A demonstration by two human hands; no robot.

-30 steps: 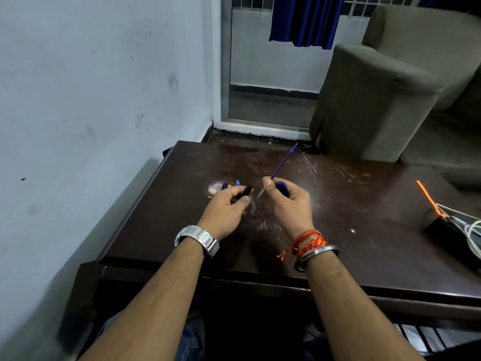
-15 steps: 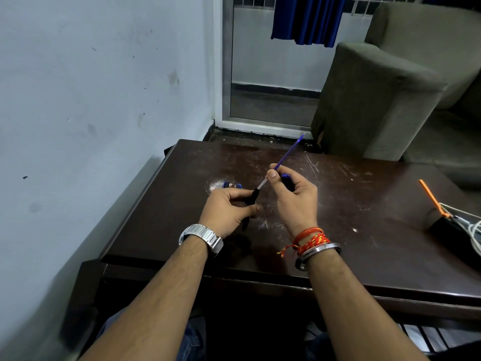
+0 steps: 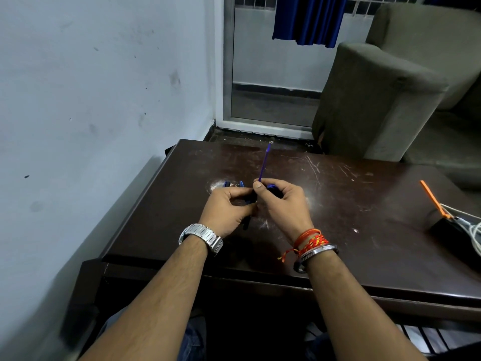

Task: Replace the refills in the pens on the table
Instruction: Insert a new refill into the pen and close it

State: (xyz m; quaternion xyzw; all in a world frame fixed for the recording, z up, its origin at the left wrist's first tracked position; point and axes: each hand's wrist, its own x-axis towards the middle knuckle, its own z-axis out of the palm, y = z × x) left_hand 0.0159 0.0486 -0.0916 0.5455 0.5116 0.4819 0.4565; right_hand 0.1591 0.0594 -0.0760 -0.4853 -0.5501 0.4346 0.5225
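My right hand [image 3: 282, 201] pinches the thin blue plastic refill [image 3: 264, 164], now pushed deeper into the dark pen barrel [image 3: 248, 204] gripped in my left hand [image 3: 226, 209], above the table's [image 3: 364, 243] far-left part; insertion seems nearly done.

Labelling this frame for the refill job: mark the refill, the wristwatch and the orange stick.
refill [image 3: 264, 164], head view, middle of its blue shaft above the right thumb
wristwatch [image 3: 201, 237], head view, metal band on the left wrist
orange stick [image 3: 432, 198], head view, mid-length
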